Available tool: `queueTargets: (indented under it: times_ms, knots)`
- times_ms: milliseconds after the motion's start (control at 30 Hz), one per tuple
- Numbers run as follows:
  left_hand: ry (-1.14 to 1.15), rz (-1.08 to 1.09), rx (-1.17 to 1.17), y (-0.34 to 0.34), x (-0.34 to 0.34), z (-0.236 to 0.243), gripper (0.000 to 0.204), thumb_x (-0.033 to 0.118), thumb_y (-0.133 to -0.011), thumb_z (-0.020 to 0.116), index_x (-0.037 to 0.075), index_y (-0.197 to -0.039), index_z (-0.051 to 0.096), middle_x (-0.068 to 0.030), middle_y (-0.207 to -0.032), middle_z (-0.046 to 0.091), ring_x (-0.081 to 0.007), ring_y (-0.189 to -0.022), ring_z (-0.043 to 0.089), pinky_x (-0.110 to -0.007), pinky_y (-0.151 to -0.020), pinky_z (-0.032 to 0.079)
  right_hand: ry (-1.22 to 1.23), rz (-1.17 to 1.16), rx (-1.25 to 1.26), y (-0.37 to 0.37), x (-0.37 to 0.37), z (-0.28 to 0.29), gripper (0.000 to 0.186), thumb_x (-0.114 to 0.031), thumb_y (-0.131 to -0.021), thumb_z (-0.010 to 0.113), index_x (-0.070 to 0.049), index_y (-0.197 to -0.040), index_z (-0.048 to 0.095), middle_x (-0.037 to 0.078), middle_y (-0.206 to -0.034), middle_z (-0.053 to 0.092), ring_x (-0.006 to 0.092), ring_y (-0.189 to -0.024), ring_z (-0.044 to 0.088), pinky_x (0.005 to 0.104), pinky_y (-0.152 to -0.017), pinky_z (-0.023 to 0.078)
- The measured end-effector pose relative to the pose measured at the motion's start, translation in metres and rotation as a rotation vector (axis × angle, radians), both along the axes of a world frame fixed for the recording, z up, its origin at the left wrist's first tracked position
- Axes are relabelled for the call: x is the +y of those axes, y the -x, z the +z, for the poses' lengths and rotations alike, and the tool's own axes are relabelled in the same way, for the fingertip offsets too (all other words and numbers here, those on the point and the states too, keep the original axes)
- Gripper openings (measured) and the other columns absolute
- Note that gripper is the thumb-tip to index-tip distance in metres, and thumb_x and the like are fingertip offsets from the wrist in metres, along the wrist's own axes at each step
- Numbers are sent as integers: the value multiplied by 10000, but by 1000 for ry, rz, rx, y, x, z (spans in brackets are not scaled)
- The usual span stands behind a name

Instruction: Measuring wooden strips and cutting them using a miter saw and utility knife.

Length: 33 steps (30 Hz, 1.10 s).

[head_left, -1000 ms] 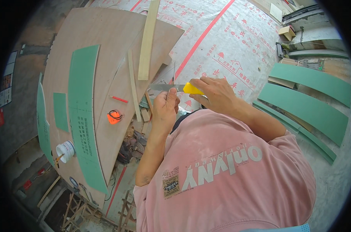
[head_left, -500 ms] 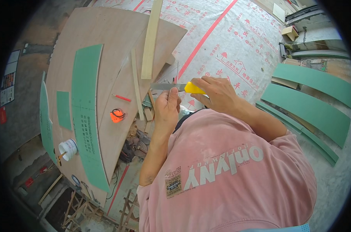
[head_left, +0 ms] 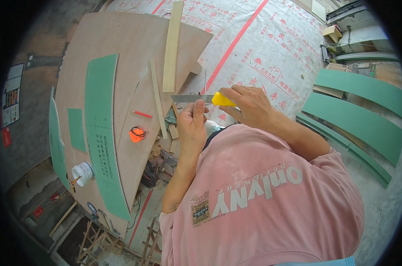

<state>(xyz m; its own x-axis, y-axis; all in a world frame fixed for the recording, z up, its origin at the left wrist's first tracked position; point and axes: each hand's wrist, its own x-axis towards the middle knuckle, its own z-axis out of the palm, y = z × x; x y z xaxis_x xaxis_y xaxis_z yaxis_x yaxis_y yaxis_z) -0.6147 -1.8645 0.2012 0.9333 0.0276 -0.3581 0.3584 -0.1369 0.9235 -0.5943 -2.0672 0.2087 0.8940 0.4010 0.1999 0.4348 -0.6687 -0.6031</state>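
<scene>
White floor sheeting with red markings spreads ahead of you, and green boards lie on the floor to your right. On the wooden desk at your left are a long green panel, a red pencil, an orange tape measure and a white tub. Your yellow-handled blade is held level before your chest, pointing left. Your right hand grips its handle, fingers wrapped round; your left hand has curled fingers, its thumb at the blade, though you cannot tell what they pinch.
</scene>
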Motion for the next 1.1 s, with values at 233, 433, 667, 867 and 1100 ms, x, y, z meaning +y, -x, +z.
queueTargets:
  times_ms: [233, 433, 667, 867, 1100]
  knots:
    - [105, -7, 65, -2, -4, 6, 532, 490, -1021, 525, 3, -833, 629, 27, -631, 462, -65, -592, 405, -242, -542, 321, 27, 9, 40, 0, 0, -3, 333, -225, -857, 746, -81, -1129, 618, 93, -868, 671, 276, -736, 659, 391, -615, 505]
    - [75, 41, 41, -2, -6, 1, 522, 475, -1026, 526, 23, -770, 576, 26, -633, 457, -62, -595, 392, -240, -540, 313, 40, -5, 45, -2, 1, -1, 337, -230, -863, 741, -79, -1139, 618, 103, -895, 680, 283, -744, 665, 397, -617, 503]
    - [37, 16, -16, -4, -1, -6, 531, 484, -1020, 534, 32, -740, 539, 20, -635, 458, -68, -603, 402, -246, -552, 316, 49, -7, 54, -5, 1, -1, 342, -238, -868, 739, -81, -1147, 618, 104, -897, 679, 283, -742, 666, 396, -619, 501]
    - [319, 34, 156, -5, -2, -1, 480, 474, -1017, 541, 35, -826, 550, 40, -644, 406, -49, -548, 337, -229, -486, 266, 69, 21, 99, -4, 1, -1, 340, -224, -864, 742, -85, -1149, 618, 100, -897, 677, 278, -743, 666, 397, -623, 502]
    - [325, 54, 220, -7, -4, 1, 499, 489, -1011, 547, 44, -788, 572, 55, -594, 387, -34, -524, 318, -229, -463, 234, 73, 5, 106, -6, 0, 0, 332, -222, -865, 742, -92, -1145, 619, 95, -896, 677, 283, -749, 664, 400, -623, 502]
